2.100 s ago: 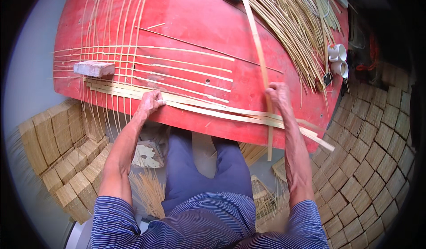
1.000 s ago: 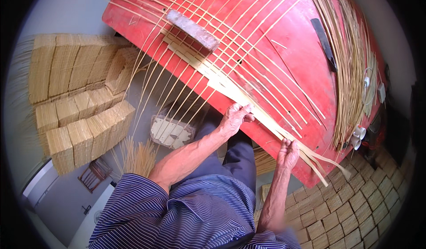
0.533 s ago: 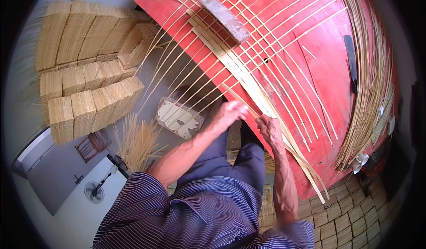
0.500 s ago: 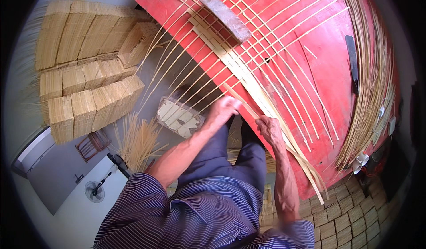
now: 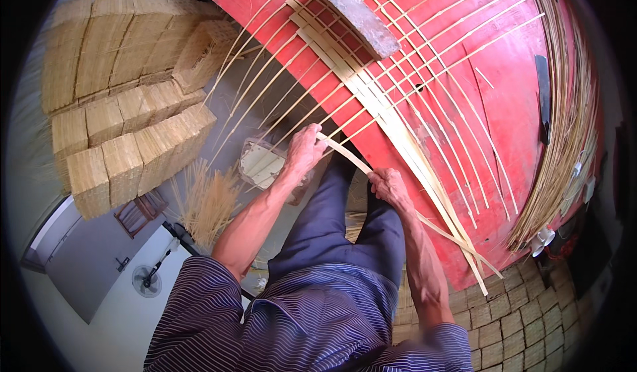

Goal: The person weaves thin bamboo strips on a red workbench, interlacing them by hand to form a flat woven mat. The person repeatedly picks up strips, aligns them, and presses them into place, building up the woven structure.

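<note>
Both hands grip one pale flat bamboo strip (image 5: 346,152) beside the near edge of a red table (image 5: 458,176). My left hand (image 5: 306,150) is closed on its upper end, off the table edge. Farther along, my right hand (image 5: 389,187) pinches the same strip, whose tail passes by my right forearm and lies across other strips. On the table, thin bamboo strips cross in an open lattice (image 5: 434,60). A bundle of wider flat strips (image 5: 371,110) lies over the lattice's near side. A grey oblong block (image 5: 353,15) rests on the crossing strips.
Stacked bundles of woven bamboo (image 5: 109,166) stand at the left. A dark flat blade (image 5: 543,97) and a long heap of thin strips (image 5: 564,117) lie along the table's right side. A pale stool (image 5: 262,163) and a sheaf of cut strips (image 5: 207,203) are beside my left arm.
My left hand has moved left and slightly up, and my right hand a little left. The held strip has come away from the table edge and now bends between the hands.
</note>
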The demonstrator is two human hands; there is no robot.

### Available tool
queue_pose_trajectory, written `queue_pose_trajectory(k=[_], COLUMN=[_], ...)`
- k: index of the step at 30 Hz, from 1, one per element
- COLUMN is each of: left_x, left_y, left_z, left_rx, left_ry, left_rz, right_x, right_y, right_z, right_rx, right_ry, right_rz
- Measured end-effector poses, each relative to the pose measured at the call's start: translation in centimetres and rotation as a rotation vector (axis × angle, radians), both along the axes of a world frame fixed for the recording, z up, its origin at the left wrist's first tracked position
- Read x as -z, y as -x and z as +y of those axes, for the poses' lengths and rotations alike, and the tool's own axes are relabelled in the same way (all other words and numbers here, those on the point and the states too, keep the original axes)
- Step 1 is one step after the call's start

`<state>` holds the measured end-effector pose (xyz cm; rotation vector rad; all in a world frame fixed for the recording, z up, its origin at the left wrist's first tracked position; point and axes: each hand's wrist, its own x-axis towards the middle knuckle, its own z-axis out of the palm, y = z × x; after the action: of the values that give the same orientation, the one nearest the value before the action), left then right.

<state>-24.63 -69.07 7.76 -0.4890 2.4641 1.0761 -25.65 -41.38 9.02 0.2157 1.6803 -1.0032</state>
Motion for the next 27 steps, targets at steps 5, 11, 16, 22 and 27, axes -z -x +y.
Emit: queue_pose_trajectory(k=[5, 11, 16, 22, 27], left_x=[0.0, 3.1, 1.4, 3.5, 2.4], left_y=[2.3, 2.9, 3.0, 2.2, 4.3], left_z=[-3.4, -7.1, -7.8, -11.0, -11.1], left_rx=[0.186, 0.236, 0.062, -0.194, -0.122], left_ry=[0.228, 0.091, 0.071, -0.146, 0.024], left_rz=[0.264, -0.133, -0.087, -0.089, 0.069], right_x=[1.3, 2.1, 3.4, 3.8, 2.7], right_y=[0.7, 0.5, 0.6, 0.5, -0.8], right_z=[-3.3, -4.8, -6.7, -8.5, -5.8], right_rx=[0.073, 0.097, 0.059, -0.063, -0.107], right_ry=[0.078, 0.085, 0.073, 0.043, -0.034], right_rz=[0.002, -0.076, 0.006, 0.264, 0.407])
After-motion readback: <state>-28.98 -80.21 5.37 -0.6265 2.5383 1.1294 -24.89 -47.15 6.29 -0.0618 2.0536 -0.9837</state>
